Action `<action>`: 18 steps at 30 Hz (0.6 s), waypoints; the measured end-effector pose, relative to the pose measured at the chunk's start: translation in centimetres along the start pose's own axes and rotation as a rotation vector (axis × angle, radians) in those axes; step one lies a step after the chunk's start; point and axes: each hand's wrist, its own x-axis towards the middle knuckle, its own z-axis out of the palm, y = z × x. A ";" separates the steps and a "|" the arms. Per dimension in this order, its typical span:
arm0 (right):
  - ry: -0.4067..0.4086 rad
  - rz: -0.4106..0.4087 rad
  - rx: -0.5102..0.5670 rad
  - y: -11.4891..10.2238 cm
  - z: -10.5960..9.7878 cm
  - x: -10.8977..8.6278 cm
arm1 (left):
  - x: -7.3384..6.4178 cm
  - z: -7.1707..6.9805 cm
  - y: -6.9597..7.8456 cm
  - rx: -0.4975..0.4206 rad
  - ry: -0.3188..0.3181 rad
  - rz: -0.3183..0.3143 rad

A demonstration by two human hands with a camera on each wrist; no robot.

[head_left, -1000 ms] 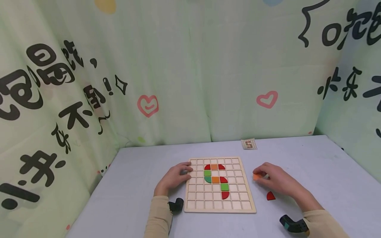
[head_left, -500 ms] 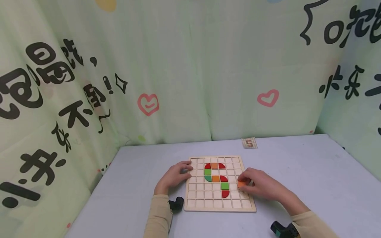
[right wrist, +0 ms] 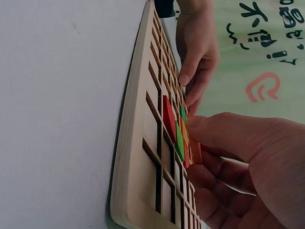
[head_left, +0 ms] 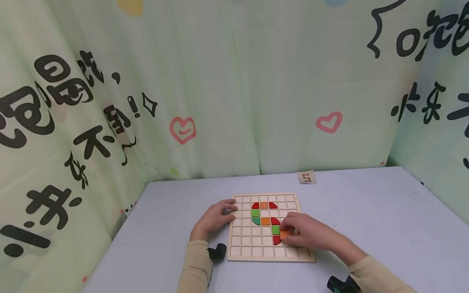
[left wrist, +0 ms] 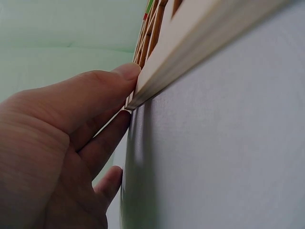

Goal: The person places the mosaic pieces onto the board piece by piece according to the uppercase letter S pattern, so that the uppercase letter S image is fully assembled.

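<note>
On the table lies a wooden grid board [head_left: 271, 261] with red, orange and green pieces set in several cells. My right hand [head_left: 309, 231] pinches an orange square piece [head_left: 284, 235] low over the board, just right of a green square [head_left: 276, 230] and a red quarter-round piece [head_left: 277, 240]. Thumb and fingers hold that orange piece from either side in the right wrist view. My left hand [head_left: 216, 217] rests at the board's left edge. Its thumb [left wrist: 127, 71] lies on the rim, while the other fingertips touch the side, as the left wrist view shows.
A small card with a grid pattern [head_left: 306, 177] lies near the table's back edge. Behind the white-covered table [head_left: 190, 185] hangs a pale green curtain [head_left: 220, 81] with dark writing. Black wrist devices [head_left: 218, 252] sit at both sleeves.
My right hand has moved left with the orange square, from the table beside the board to over its cells. The loose red piece on the table is now hidden. My left hand has not moved.
</note>
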 end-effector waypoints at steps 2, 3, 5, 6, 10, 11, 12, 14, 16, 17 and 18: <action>0.004 -0.005 -0.012 -0.2 0.1 0.1 | 0.0 0.0 0.0 0.004 0.001 -0.003; 0.008 -0.014 -0.014 -0.3 0.1 0.1 | 0.0 0.0 0.1 0.004 0.002 -0.007; 0.016 -0.019 -0.016 -0.5 0.2 0.2 | 0.0 0.0 0.2 0.004 0.003 -0.014; 0.019 -0.024 -0.015 -0.5 0.2 0.3 | 0.1 0.0 0.2 0.004 0.003 -0.014; 0.024 -0.027 -0.014 -0.6 0.4 0.4 | 0.1 0.1 0.1 0.001 -0.002 -0.001; 0.025 -0.025 -0.017 -0.6 0.5 0.4 | 0.2 0.1 0.0 0.006 -0.004 0.003; 0.027 -0.023 -0.020 -0.6 0.5 0.5 | 0.2 0.1 -0.1 0.008 -0.004 0.006; 0.031 -0.016 -0.027 -0.6 0.6 0.5 | 0.2 0.1 -0.2 0.011 -0.002 0.012; 0.034 -0.011 -0.028 -0.7 0.6 0.6 | 0.2 0.1 -0.3 0.013 0.001 0.010; 0.036 -0.015 -0.028 -0.8 0.5 0.6 | 0.2 0.1 -0.3 0.013 0.000 0.007; 0.037 -0.016 -0.027 -0.8 0.5 0.6 | 0.2 0.1 -0.3 0.011 -0.001 0.006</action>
